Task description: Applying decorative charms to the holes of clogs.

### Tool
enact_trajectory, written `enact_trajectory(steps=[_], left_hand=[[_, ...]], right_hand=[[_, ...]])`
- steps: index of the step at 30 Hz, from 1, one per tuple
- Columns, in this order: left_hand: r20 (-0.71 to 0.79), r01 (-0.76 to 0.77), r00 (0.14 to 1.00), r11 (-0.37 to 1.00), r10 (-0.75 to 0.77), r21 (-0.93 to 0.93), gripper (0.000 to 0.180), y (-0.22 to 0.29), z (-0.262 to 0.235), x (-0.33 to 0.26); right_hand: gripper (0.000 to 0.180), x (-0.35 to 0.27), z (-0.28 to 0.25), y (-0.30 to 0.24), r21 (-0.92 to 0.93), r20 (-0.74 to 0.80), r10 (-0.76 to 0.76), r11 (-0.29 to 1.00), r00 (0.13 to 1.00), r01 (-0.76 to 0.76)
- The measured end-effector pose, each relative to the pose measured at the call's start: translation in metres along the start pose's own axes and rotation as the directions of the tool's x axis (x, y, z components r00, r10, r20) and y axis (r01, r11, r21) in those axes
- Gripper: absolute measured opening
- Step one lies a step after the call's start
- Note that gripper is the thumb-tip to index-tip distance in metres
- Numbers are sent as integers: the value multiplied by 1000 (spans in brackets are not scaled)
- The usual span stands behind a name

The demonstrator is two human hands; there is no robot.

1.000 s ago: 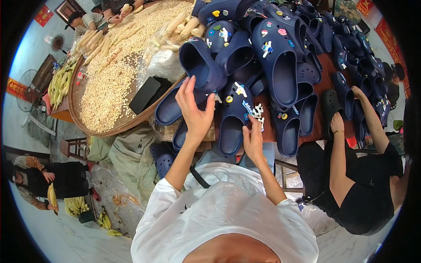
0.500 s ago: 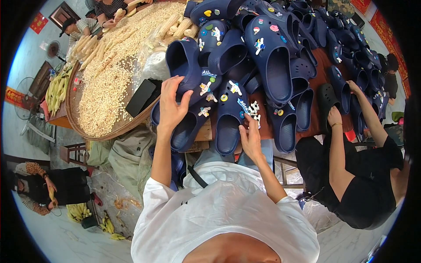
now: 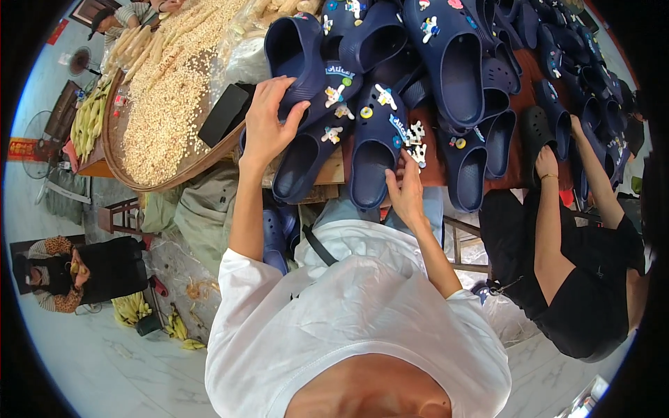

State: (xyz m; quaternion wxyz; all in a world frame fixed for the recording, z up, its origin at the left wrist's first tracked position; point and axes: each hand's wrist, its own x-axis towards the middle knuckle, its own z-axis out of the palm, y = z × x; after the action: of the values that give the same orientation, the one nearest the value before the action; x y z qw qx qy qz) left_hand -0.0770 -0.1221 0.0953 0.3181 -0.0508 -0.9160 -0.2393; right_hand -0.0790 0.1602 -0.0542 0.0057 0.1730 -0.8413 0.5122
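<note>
My left hand (image 3: 268, 125) is at a navy clog (image 3: 293, 52) on the left of the pile, fingertips against its side and thumb spread apart. My right hand (image 3: 408, 189) rests by the right side of another navy clog (image 3: 373, 139), which carries white figure charms, a yellow ring and a blue-and-white lettered charm. Its fingers are slightly apart, their tips close to several loose white charms (image 3: 417, 145) beside that clog; whether they touch is hard to tell. Between my hands lies a navy clog (image 3: 301, 164) with white figure charms.
More charm-studded clogs (image 3: 456, 76) pile up ahead and right. A round tray of corn kernels (image 3: 157, 150) stands left, a black box (image 3: 226, 115) at its rim. On the right, a co-worker's hand (image 3: 546, 166) is at a dark clog (image 3: 536, 132). Another person (image 3: 77, 268) stands at left.
The view has tilted, so the clogs and tray sit higher in the picture. My hands keep nearly the same places against the clogs. The person at left has drawn their hands together.
</note>
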Motion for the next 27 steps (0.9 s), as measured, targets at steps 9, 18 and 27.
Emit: enact_trajectory(steps=[9,18,27], left_hand=[[-342,89,937,996,-76,21,48,21,33,-32],[161,510,818,566,-553,-648,37,92,101,-165],[591,598,593,-193,-547,-778,51,76,144,-121]], right_hand=[[56,-12,13,-23,23,77,146,989,986,-148],[20,4,-36,23,-32,-102,122,992,987,-126],[23,17,-39,27,-277,-1,9,961,1000,-9]])
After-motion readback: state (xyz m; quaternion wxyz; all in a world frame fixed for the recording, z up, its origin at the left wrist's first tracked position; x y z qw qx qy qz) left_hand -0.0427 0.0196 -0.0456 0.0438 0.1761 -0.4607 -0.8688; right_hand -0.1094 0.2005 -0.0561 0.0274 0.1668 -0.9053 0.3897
